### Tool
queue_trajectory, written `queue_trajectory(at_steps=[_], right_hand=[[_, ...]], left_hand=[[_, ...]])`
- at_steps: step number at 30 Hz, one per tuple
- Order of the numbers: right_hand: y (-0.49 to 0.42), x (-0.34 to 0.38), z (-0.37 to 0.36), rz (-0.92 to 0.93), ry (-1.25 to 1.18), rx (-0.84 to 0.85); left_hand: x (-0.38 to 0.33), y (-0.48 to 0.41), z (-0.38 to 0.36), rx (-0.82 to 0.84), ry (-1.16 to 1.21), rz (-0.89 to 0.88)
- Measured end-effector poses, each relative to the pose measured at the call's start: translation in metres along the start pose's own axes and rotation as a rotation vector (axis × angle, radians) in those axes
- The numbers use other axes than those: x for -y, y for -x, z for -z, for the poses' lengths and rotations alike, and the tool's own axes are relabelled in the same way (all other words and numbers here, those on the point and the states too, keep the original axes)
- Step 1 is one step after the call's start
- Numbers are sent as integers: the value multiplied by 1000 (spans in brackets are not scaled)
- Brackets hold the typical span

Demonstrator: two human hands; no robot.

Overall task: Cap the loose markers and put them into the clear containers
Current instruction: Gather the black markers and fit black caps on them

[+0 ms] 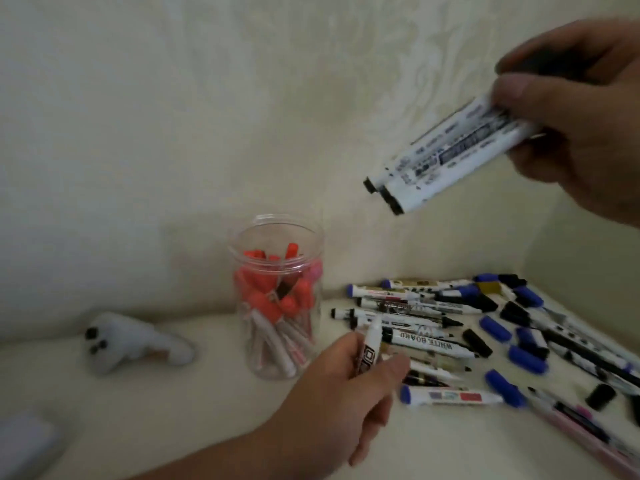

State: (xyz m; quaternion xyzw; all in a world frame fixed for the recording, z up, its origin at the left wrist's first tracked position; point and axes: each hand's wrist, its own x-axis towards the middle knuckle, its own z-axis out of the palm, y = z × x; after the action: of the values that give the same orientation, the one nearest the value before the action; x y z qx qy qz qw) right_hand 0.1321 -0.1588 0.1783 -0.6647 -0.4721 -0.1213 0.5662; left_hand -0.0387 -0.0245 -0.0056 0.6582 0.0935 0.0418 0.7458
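A clear jar (277, 237) stands upright on the cream surface, holding several red-capped markers. To its right lies a pile of loose white markers (433, 344), with separate blue caps (495, 327) and black caps (478, 342) scattered among them. My left hand (346, 386) grips one white marker (372, 336) at the pile's left edge. My right hand (581, 126) is raised high at the upper right and holds a bundle of white markers (450, 150), their black ends pointing down-left towards the jar.
A small white plush toy (135, 341) lies left of the jar. A pale flat object (24, 441) sits at the lower left corner. A cream cushioned back rises behind everything. A pink-edged object (585, 434) lies at the lower right.
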Motion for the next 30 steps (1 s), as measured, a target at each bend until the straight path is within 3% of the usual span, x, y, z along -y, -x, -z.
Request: queue_trajectory(at_steps=[3, 7, 13, 19, 23, 26, 28, 30], right_hand=[[-12, 25, -58, 96, 128, 145], [-23, 33, -114, 18, 305, 376], [-22, 18, -151, 0, 729, 584], [-18, 19, -149, -4, 664, 585], [-6, 16, -162, 50, 682, 748], [3, 8, -173, 162, 907, 916], [4, 4, -172, 191, 920, 903], [3, 2, -166, 237, 773, 762]], left_hand=[[0, 9, 12, 12, 77, 10], [5, 1, 26, -20, 224, 52], [12, -2, 29, -32, 150, -42], [15, -7, 21, 3, 130, -78], [12, -9, 16, -3, 110, -71], [9, -12, 14, -25, 151, -65], [5, -14, 12, -29, 170, -65], [4, -16, 9, -28, 167, -62]])
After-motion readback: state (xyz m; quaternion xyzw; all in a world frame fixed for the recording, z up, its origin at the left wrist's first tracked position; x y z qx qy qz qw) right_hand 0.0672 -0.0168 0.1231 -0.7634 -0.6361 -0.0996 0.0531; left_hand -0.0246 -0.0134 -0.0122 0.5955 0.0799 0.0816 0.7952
